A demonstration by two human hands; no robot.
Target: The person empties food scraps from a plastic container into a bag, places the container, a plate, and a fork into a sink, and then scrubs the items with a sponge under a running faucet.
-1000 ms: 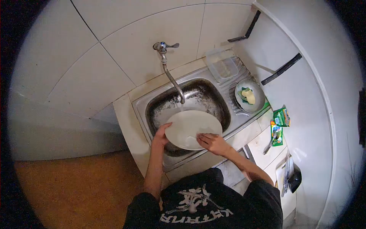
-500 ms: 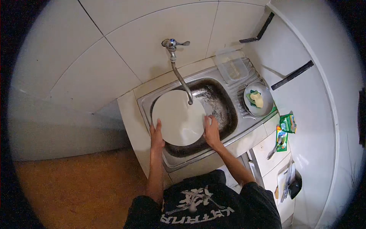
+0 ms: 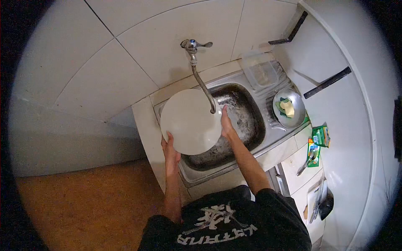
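I hold a round white plate (image 3: 189, 121) tilted up over the left side of a steel sink (image 3: 245, 119), its face toward me. My left hand (image 3: 170, 151) grips the plate's lower left rim. My right hand (image 3: 226, 124) presses its right rim, fingers pointing up beside the spout of the curved tap (image 3: 204, 83), whose outlet sits at the plate's upper right edge.
A metal bowl (image 3: 289, 108) with a yellow and green sponge sits on the drainboard, and a clear plastic container (image 3: 261, 71) lies behind it. Green packets (image 3: 321, 136) and utensils (image 3: 318, 201) lie on the white counter at right. White tiled wall behind; brown floor at left.
The plate has been lifted from lying nearly flat over the basin to standing tilted and higher to the left. My right hand moved from the plate's face to its right rim.
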